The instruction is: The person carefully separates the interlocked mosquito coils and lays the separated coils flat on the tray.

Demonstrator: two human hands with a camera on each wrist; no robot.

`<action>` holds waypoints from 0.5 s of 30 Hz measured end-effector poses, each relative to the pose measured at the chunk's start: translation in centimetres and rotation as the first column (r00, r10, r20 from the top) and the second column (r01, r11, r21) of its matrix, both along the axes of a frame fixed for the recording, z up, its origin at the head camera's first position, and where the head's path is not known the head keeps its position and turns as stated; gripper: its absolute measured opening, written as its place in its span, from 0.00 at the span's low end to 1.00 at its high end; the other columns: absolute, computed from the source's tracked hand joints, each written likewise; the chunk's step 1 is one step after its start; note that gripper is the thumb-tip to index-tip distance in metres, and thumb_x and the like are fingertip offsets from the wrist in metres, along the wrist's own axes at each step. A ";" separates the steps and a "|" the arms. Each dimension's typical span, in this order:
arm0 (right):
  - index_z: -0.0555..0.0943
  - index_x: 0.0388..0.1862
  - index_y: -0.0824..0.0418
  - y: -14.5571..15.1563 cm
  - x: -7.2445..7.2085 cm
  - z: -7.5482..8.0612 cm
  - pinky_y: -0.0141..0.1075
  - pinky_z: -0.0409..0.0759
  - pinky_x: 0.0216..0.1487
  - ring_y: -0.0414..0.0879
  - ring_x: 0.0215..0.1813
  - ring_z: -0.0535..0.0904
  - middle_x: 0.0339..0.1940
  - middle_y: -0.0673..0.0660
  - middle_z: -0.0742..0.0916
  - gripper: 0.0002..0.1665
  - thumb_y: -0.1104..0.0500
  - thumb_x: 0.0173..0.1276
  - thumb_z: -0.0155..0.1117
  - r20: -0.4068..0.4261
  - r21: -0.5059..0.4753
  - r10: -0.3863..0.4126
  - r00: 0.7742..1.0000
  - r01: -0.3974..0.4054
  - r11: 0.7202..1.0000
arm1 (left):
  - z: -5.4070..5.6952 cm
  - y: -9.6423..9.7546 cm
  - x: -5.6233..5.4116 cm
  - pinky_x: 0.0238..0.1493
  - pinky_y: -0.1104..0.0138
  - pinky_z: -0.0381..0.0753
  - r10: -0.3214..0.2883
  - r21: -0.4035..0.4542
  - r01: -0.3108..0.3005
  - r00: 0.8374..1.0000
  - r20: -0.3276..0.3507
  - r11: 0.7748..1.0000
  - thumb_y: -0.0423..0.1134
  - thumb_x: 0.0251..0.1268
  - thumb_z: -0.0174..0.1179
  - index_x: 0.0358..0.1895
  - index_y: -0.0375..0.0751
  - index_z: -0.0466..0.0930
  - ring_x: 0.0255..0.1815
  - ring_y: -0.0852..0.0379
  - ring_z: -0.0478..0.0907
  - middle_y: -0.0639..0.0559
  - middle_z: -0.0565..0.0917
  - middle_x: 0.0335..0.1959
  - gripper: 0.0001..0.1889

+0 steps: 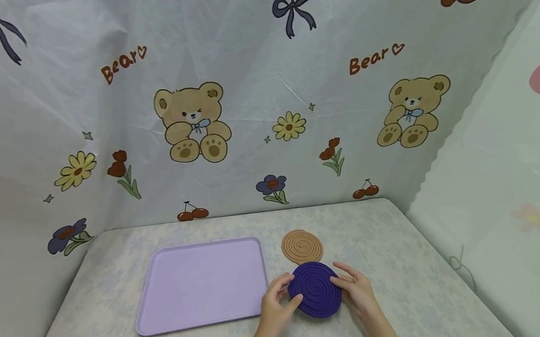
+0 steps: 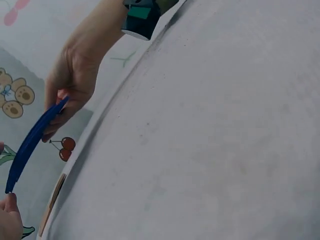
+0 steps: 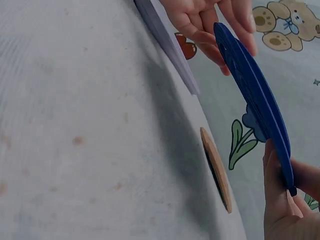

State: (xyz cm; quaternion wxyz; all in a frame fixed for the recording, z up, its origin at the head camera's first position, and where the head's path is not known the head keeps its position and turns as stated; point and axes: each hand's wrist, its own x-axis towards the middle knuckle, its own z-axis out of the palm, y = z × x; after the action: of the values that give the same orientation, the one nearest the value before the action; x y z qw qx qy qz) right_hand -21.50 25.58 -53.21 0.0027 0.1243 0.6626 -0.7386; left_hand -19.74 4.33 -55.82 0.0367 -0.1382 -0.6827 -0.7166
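Note:
A round dark blue coaster (image 1: 314,290) with a spiral relief is held up between both hands, its ridged face toward the head camera. My left hand (image 1: 275,306) holds its left edge, thumb on the face and fingers round the rim. My right hand (image 1: 359,290) pinches the right edge between thumb and fingers. Both wrist views show the coaster (image 2: 32,142) nearly edge-on and raised above the table. Just beyond it lies a tan spiral coaster (image 1: 302,246), flat on the table and partly overlapped by the blue one in the head view.
A lilac rectangular tray (image 1: 198,286) lies on the table left of the coasters, its right edge near my left hand. The pale mottled table (image 1: 412,296) ends at a hanging cloth (image 1: 238,56) printed with bears, bows, cherries and flowers.

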 end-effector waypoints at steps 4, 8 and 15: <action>0.71 0.63 0.68 -1.1 -0.2 1.2 0.24 0.79 0.24 0.35 0.24 0.82 0.22 0.46 0.87 0.30 0.73 0.59 0.63 -0.029 -0.038 0.013 1.000 -0.014 0.999 | 0.4 -0.8 -0.3 0.54 0.68 0.77 0.082 0.009 -0.081 0.995 -0.052 0.997 0.31 0.55 0.65 0.56 0.37 0.76 0.56 0.46 0.74 0.41 0.79 0.56 0.22; 0.71 0.63 0.69 -2.4 -0.6 2.0 0.24 0.78 0.24 0.34 0.24 0.82 0.23 0.46 0.87 0.30 0.74 0.60 0.62 -0.050 -0.065 0.033 0.998 -0.036 0.997 | 0.9 -1.8 -0.7 0.48 0.69 0.77 0.130 0.005 -0.129 0.990 -0.064 0.992 0.31 0.56 0.65 0.57 0.38 0.75 0.51 0.50 0.76 0.41 0.81 0.53 0.23; 0.67 0.64 0.73 -4.6 -1.7 3.1 0.23 0.79 0.24 0.34 0.24 0.82 0.23 0.46 0.88 0.31 0.75 0.61 0.60 -0.057 -0.100 0.028 0.998 -0.033 0.994 | 2.5 -3.6 -1.1 0.47 0.76 0.81 0.079 0.115 -0.076 0.997 -0.026 0.990 0.27 0.59 0.62 0.60 0.28 0.71 0.48 0.57 0.81 0.29 0.76 0.56 0.24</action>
State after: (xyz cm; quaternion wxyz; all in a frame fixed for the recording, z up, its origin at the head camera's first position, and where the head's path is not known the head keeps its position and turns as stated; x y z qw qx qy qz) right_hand -23.19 20.99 -50.11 0.0020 0.0934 0.6260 -0.7742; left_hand -20.85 0.78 -53.28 0.0827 -0.1200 -0.6449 -0.7503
